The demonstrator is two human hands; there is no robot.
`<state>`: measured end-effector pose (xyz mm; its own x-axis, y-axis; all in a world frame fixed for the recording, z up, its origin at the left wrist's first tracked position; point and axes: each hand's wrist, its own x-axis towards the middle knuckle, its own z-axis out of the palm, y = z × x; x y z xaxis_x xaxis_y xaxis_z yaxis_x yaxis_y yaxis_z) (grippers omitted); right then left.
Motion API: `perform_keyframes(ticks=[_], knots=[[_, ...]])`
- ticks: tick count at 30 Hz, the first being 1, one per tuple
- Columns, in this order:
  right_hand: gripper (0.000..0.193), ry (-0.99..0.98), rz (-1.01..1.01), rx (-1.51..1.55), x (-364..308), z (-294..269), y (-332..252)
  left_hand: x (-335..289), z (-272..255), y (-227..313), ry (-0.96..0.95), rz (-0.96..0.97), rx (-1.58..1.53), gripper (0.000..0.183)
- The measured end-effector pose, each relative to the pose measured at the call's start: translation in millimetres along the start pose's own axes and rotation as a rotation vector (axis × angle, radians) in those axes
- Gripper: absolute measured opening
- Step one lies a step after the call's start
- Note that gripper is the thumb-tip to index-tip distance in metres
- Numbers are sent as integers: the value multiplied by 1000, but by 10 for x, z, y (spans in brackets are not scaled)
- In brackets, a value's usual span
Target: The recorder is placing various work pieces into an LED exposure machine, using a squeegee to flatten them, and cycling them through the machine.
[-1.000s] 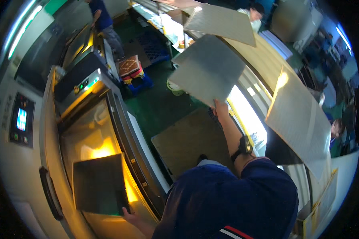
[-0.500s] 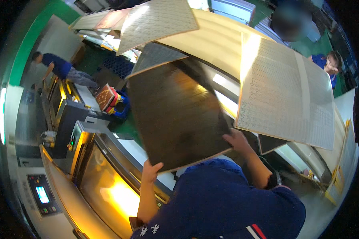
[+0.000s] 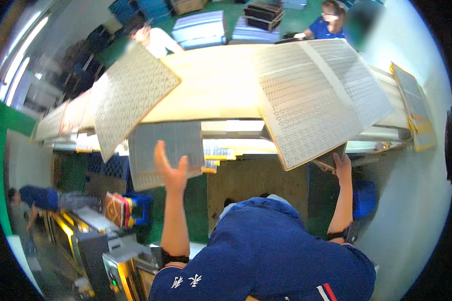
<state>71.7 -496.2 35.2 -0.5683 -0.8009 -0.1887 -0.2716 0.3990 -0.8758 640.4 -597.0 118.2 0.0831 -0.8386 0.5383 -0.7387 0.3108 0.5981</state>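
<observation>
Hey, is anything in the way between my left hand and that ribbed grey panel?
Nothing visible is. Your left hand, fingers spread, overlaps the ribbed grey panel in the view, though I can't tell whether they touch. The pale patterned panel lies up and left, apart from the hand.

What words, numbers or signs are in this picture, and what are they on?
Navy shirt: white characters on its left side; I won't copy them out.
Pale right-hand panel: rows of tiny marks, too small to read.
Pale left-hand panel: tiny marks, also too small.
Grey sheet behind the left hand: fine lines, nothing readable.
</observation>
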Motion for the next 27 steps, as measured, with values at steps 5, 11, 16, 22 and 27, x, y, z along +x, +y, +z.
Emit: perform_keyframes(ticks=[5, 11, 16, 22, 27], knots=[[60, 476, -128, -683, -134, 45, -449, 791, -669, -543, -7, 90, 448, 85], [59, -345, -80, 1038, -835, 1268, -1188, 1188, -1037, -1324, -22, 8, 860, 52], [57, -577, -289, 1537, -1049, 1398, -1652, 1136, -1221, -1236, -39, 155, 751, 40], [59, -258, -31, 1008, -755, 1356, -1651, 715, -1275, -568, 59, 240, 605, 35], [52, -474, 42, 915, -1020, 1330, -1540, 320, -1199, 370, 80, 371, 483, 32]])
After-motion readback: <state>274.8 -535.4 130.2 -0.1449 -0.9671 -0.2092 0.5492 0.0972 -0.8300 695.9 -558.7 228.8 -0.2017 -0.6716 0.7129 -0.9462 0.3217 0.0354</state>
